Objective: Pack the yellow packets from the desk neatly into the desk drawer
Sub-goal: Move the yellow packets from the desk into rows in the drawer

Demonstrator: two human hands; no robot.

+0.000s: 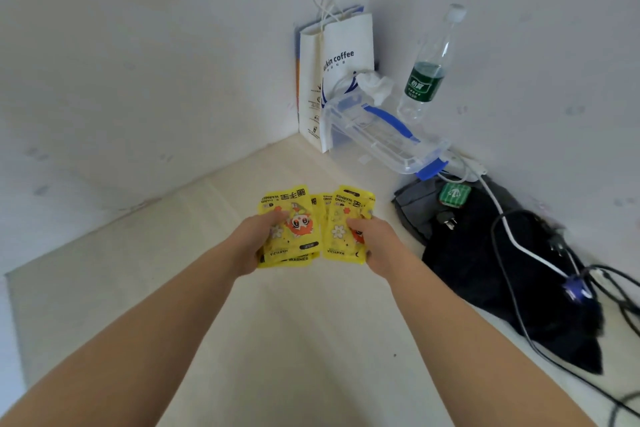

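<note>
Several yellow hand-warmer packets with an orange cartoon print lie in two small piles on the pale desk (pixel 311 340). My left hand (pixel 256 246) grips the left pile of yellow packets (pixel 294 215), thumb on top. My right hand (pixel 377 243) grips the right pile of yellow packets (pixel 341 218) the same way. The two piles sit side by side, edges nearly touching. More packets show behind and under the top ones. No drawer is in view.
In the far corner stand a white coffee paper bag (pixel 332 80), a clear plastic box with blue clips (pixel 384 135) and a water bottle (pixel 429 69). A dark cloth bag (pixel 502 270) with cables and plugs (pixel 519 246) covers the desk's right side. Walls close in behind and left.
</note>
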